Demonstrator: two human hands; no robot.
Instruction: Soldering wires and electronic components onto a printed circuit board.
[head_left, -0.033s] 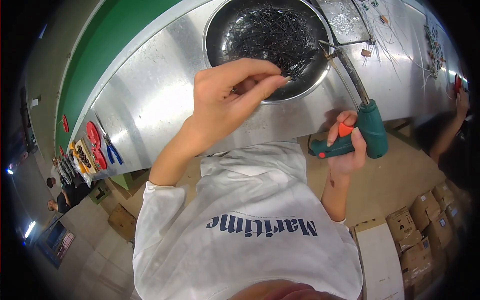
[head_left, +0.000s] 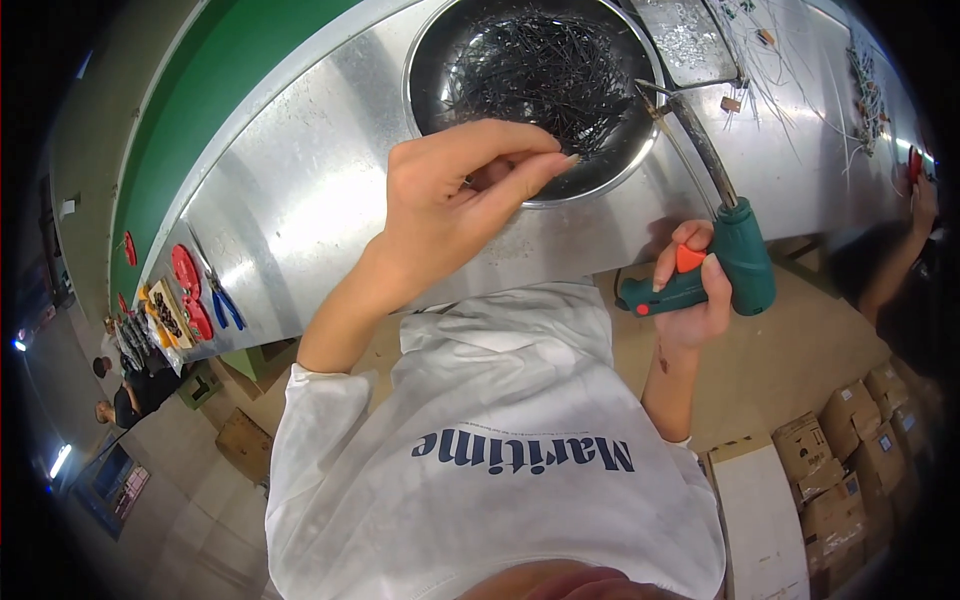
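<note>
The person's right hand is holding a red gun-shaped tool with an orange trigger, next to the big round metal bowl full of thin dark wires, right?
Not quite: in the head view the gun-shaped tool in the right hand is green, not red. Its trigger is orange, and the big round metal bowl of thin dark wires sits beside it.

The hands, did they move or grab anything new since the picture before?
Nothing visibly changed. The left hand stays pinched over the metal bowl of thin dark pieces, and the right hand keeps gripping the green soldering gun.

Glossy metal bowl, shiny metal table, green plastic soldering gun
</note>
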